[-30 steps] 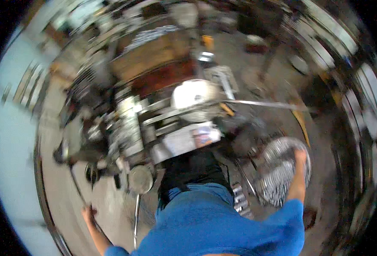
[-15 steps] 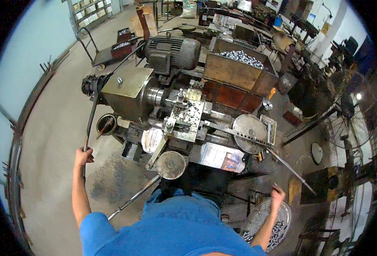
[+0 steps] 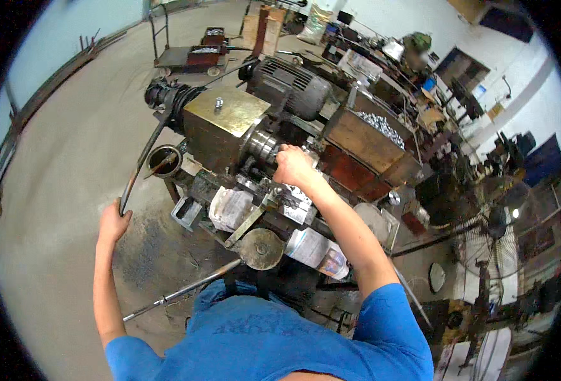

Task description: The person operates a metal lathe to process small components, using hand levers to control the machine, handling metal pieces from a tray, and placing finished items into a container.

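Observation:
My left hand (image 3: 114, 220) is wrapped round the lower end of a long dark metal rod (image 3: 139, 164), which runs up to the left end of a small lathe's headstock (image 3: 220, 124). My right hand (image 3: 294, 166) reaches over the machine to the round steel chuck (image 3: 263, 145), its fingers closed at the chuck's front. Whatever they hold is hidden behind the fingers. Partly beneath my right forearm lies the oily, chip-strewn tool slide (image 3: 294, 204). One small shiny metal part (image 3: 219, 101) stands on top of the headstock.
Behind the headstock sits a dark electric motor (image 3: 291, 86). A rusty metal bin (image 3: 366, 136) holds many shiny small parts. Close to my body are a round plate (image 3: 261, 249) and a slanting metal bar (image 3: 182, 294). A pot (image 3: 164, 160) stands left of the lathe, a fan (image 3: 493, 222) at right.
My right hand has moved from low on the right, near a basket of parts, up to the chuck. The left hand keeps hold of the rod. The view has turned and shifted.

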### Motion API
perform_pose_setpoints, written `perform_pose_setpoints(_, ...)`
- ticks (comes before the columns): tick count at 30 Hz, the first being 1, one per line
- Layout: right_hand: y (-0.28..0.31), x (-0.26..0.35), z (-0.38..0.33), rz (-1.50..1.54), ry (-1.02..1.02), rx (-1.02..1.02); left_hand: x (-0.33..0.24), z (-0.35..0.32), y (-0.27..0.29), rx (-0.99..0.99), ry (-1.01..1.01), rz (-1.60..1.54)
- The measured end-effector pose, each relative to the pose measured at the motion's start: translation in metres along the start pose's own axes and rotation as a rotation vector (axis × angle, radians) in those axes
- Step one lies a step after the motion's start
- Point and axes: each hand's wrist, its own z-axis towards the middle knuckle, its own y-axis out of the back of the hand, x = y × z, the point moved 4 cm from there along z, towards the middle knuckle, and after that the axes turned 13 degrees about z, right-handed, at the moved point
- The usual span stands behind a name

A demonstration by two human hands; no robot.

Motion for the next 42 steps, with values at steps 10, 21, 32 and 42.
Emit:
perform_pose_setpoints(10,-0.010,0.004,0.029,0.385,-0.198,-0.095,0.000,0.008,0.002,-0.030,0.005,0.112)
perform_pose_setpoints(21,-0.005,0.019,0.033,0.351,-0.177,-0.124,0.102,0.100,0.025,-0.188,-0.097,0.600)
perform_pose_setpoints(32,0.050,-0.007,-0.068,0.580,0.058,-0.506,0.013,0.082,0.018,-0.787,-0.154,-0.180)
perform_pose_setpoints(42,0.031,-0.161,-0.335,0.405,-0.793,-0.510,-0.084,0.080,-0.220,0.301,-0.573,0.583)
